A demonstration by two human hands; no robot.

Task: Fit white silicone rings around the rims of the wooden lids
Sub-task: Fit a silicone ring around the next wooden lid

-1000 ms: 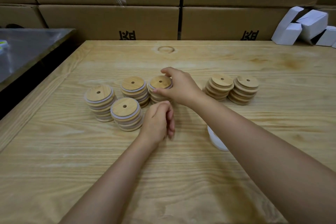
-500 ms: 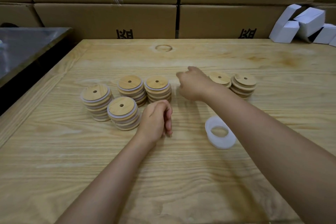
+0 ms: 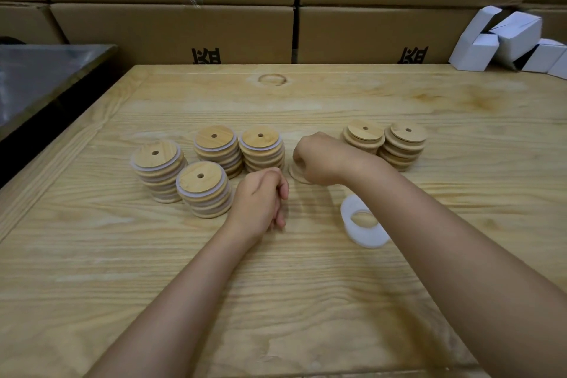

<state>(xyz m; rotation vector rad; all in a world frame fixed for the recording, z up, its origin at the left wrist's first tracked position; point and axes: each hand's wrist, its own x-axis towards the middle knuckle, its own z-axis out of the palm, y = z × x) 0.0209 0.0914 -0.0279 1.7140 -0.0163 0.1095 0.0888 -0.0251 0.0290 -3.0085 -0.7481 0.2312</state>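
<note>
Holds one wooden lid [image 3: 298, 175] against the table [image 3: 306, 291] under the right hand [image 3: 319, 158], fingers curled down around it, between the ringed stacks [image 3: 204, 190] and the bare stacks [image 3: 403, 146]. Rests the left hand [image 3: 262, 198] nearby, fingers loosely curled together, empty. Shows the white silicone rings [image 3: 365, 225] piled just beside the right forearm.

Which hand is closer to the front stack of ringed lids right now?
Left. The left hand rests just right of that front stack, close beside it. The right hand is farther right and back, curled over a bare lid.
</note>
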